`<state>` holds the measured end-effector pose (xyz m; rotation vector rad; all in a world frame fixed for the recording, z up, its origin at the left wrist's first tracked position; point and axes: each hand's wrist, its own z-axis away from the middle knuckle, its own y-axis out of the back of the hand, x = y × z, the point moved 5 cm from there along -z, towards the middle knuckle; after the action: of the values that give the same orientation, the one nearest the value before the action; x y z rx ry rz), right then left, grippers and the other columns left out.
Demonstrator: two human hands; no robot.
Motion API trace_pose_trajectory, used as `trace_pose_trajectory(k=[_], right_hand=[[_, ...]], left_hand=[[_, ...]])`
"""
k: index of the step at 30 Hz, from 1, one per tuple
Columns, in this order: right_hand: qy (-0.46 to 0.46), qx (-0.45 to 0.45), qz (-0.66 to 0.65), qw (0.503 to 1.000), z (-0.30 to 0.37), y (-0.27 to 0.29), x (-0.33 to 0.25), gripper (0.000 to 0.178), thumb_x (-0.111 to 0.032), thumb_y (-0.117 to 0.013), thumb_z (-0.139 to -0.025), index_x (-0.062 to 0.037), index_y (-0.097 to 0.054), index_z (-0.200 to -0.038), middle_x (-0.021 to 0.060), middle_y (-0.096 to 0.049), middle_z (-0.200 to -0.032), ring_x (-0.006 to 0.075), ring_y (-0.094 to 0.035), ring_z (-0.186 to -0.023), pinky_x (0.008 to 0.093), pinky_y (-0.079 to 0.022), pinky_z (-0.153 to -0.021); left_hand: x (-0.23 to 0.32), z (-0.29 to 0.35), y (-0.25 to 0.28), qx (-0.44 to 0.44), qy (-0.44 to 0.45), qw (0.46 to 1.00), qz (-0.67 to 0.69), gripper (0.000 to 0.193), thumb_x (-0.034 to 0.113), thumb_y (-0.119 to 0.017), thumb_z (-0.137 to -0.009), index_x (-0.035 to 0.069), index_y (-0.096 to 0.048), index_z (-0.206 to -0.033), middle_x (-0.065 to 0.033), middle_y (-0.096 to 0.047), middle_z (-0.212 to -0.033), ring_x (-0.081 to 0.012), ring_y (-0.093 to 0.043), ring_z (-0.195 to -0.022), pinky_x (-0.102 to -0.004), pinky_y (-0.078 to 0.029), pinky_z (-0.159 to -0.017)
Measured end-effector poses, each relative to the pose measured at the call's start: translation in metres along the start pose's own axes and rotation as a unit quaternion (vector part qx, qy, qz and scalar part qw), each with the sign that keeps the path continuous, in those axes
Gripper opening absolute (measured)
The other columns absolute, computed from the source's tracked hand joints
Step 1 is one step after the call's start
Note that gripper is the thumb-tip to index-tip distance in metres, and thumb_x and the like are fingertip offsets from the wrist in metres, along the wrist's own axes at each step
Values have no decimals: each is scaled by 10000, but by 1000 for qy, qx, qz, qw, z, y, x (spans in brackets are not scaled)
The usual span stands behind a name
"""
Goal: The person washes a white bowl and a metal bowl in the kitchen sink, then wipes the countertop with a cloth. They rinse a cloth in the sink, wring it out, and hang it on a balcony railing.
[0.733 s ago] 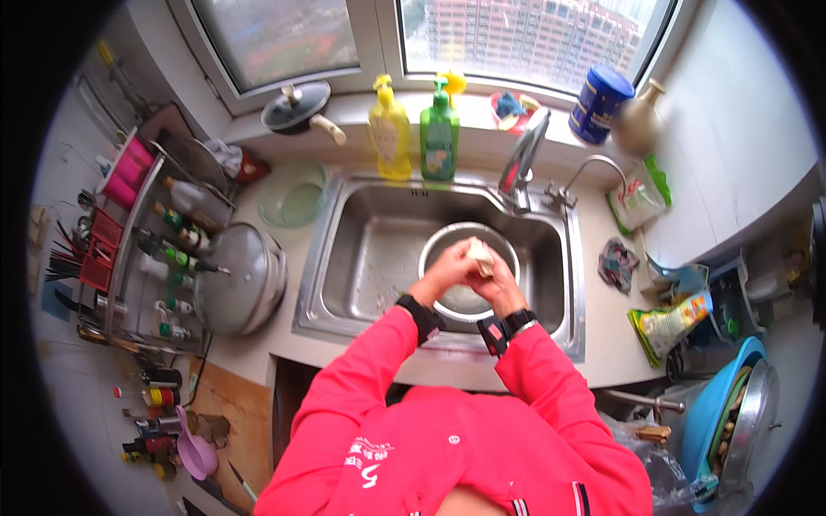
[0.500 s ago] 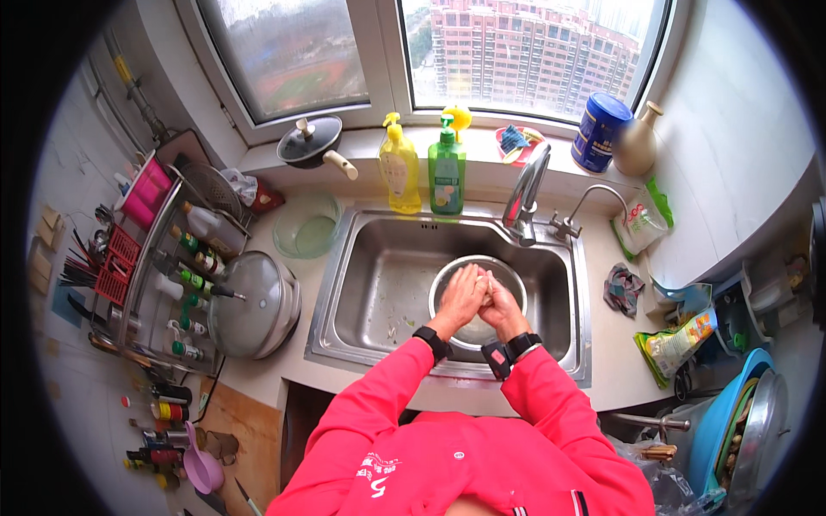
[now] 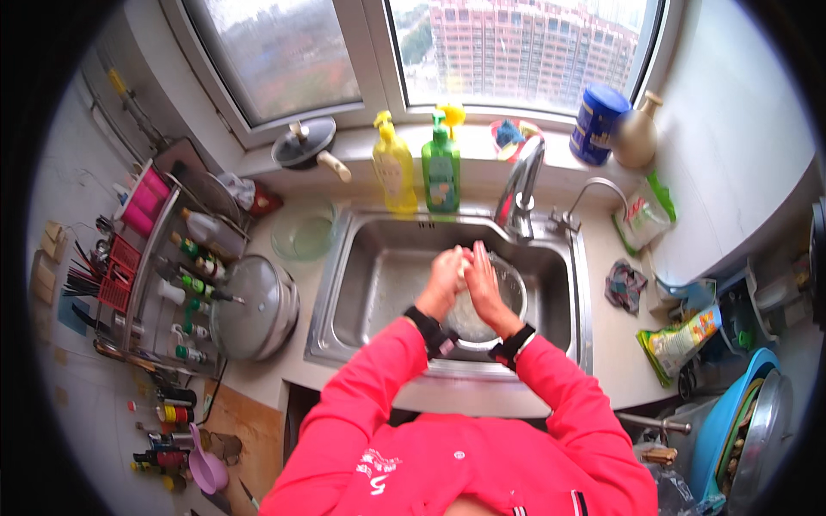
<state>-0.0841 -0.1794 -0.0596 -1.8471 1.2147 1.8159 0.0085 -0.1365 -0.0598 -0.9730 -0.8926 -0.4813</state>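
My left hand and my right hand are held together over a round metal bowl in the steel sink. The left fingers curl in, and something small and pale shows at their tips, too hidden to name. Straight and pressed together, the right fingers lie flat against the left hand. Cloudy liquid is in the bowl beneath. A metal faucet rises behind the sink, its spout beyond my hands. Dark bands circle both wrists.
A yellow pump bottle and a green one stand behind the sink. To the left are a glass bowl, a lidded pot and a bottle rack. A crumpled cloth and a bag lie right.
The left hand has moved left and turned, its fingers now curled. The right hand has gone from cupped to straight, pointing up and away. The bowl stays in the sink.
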Motion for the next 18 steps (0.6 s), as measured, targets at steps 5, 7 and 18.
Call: trace_pose_trajectory(k=[5, 7, 18], right_hand=[[68, 134, 95, 984, -13, 20, -22, 591, -396, -382, -958, -26, -299, -1411, 178, -256, -1482, 295, -227, -1380, 524, -162, -1088], [63, 159, 209, 963, -18, 25, -29, 610, -382, -424, -936, -40, -283, -1420, 154, -272, -1477, 305, -227, -1377, 544, -147, -1086], [202, 73, 464, 860, -35, 13, -31, 536, -258, -479, -880, -93, -374, -1380, 89, -339, -1460, 263, -298, -1346, 532, -162, -1093]], left_hand=[[-2, -12, -6, -86, 48, 992, 82, 182, 253, -546, -929, 105, -614, -1009, -21, -649, -867, -136, -634, -728, -290, -532, -595], [-10, -13, -14, -88, 103, 982, 131, 304, 365, -497, -948, 89, -622, -971, -23, -658, -858, -141, -633, -721, -307, -527, -644], [-25, -30, -2, 202, 33, 976, 69, 316, 359, -464, -961, 68, -556, -880, -4, -556, -784, -120, -532, -696, -279, -448, -646]])
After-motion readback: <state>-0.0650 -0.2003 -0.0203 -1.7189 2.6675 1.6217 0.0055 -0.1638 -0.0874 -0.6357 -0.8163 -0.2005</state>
